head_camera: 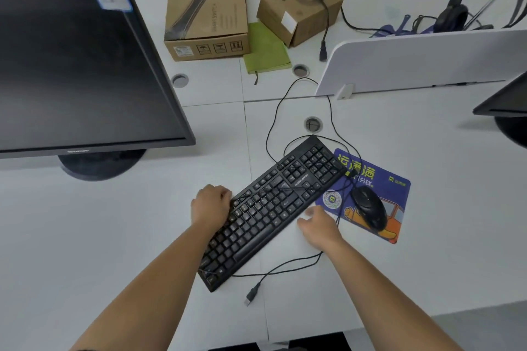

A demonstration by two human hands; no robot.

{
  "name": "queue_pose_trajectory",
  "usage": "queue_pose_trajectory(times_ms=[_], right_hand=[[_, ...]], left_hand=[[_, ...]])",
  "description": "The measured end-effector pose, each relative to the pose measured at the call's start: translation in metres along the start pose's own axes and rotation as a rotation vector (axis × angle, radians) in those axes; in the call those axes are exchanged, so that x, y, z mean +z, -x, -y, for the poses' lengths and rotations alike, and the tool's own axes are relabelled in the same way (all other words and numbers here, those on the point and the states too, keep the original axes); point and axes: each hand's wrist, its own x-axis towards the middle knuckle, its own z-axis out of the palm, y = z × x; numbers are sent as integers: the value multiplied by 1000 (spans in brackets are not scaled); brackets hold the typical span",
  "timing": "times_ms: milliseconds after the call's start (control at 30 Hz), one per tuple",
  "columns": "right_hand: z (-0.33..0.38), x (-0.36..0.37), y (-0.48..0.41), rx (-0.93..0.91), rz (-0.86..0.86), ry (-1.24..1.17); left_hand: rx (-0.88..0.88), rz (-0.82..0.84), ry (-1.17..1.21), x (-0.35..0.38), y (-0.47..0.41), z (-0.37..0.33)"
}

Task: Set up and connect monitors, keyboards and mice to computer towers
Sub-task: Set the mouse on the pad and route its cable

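Keyboard [273, 208] skewed: your left hand [212, 204] grips its end, right hand [319, 226] loose alongside. Swing it square, keep cable [281, 272] clear.

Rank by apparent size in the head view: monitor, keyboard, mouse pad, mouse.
1. monitor, cut off at the left edge and nearest the camera, so it looks bigger
2. keyboard
3. mouse pad, partly covered
4. mouse

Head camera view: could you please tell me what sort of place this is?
Probably an office: white desks with a divider panel, a monitor, and a keyboard and mouse.
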Motion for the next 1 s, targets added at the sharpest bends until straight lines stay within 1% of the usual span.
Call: queue_pose_trajectory(times_ms=[67, 133, 200, 300, 367, 467, 533, 633, 700, 733, 800, 867, 933, 1000], right_hand=[[4, 12, 5, -27, 24, 3], [8, 26, 10, -50, 62, -23], [12, 36, 15, -65, 91, -44], [14, 45, 20, -81, 104, -49], [11, 51, 24, -70, 116, -56], [3, 61, 33, -53, 144, -105], [0, 66, 38, -54, 152, -125], [0, 72, 43, -65, 133, -157], [10, 72, 48, -83, 116, -245], [18, 69, 50, -87, 111, -328], [39, 59, 53, -70, 100, -524], [58, 47, 53, -53, 84, -705], [71, 35, 49, -82, 28, -868], [78, 18, 45, -108, -6, -1022]], left_hand=[[-6, -90, 15, -14, -1, 8], [13, -95, 64, -28, -1, 12], [55, 11, 19, -37, 0, 14], [64, 259, -207, -34, 4, 21], [29, 318, -254, -27, 10, 27], [34, 260, -206, -18, 16, 33], [67, 238, -196, -21, 18, 34], [129, 120, -192, -31, 20, 30], [180, 56, -87, -40, 24, 25], [211, 57, -22, -45, 26, 22], [296, 96, 69, -53, 30, 17], [377, 159, 82, -57, 37, 12], [416, 211, 83, -57, 42, 8], [415, 245, 87, -52, 44, 4]])
